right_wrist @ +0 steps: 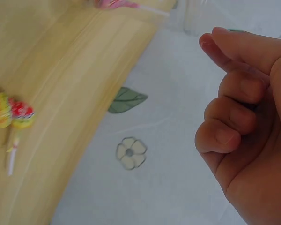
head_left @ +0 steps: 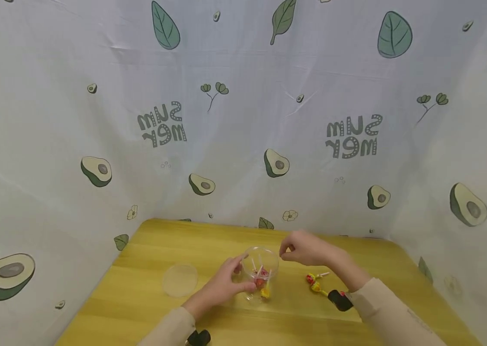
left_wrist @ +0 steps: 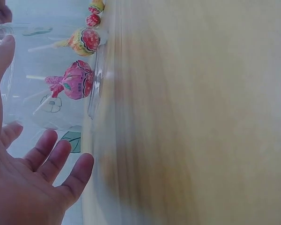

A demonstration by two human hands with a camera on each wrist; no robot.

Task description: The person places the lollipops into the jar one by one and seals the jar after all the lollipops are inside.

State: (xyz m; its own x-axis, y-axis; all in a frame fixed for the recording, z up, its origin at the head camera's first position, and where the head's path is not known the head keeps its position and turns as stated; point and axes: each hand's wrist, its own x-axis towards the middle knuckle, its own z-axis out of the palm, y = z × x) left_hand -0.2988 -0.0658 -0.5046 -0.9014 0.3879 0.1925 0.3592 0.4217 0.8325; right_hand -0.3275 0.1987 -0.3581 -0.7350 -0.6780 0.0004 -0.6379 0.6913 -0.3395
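A clear plastic jar (head_left: 273, 284) stands on the table with several wrapped lollipops inside, sticks pointing up. My left hand (head_left: 224, 283) holds the jar from its left, thumb at the near side. In the left wrist view, a pink lollipop (left_wrist: 77, 80) and a yellow-and-red lollipop (left_wrist: 85, 42) show through the jar's wall, while some of the fingers (left_wrist: 77, 178) stretch away from it. Beside the rim, on the right, is my right hand (head_left: 308, 249). Its fingers are curled, thumb and index tips close together, and nothing shows between them in the right wrist view.
Loose lollipops (head_left: 315, 286) lie on the wooden table (head_left: 148, 307) below the right forearm. A round translucent disc (head_left: 180, 280), like a lid, lies left of the jar. Behind the table hangs a white curtain (head_left: 243, 144) printed with avocados and leaves.
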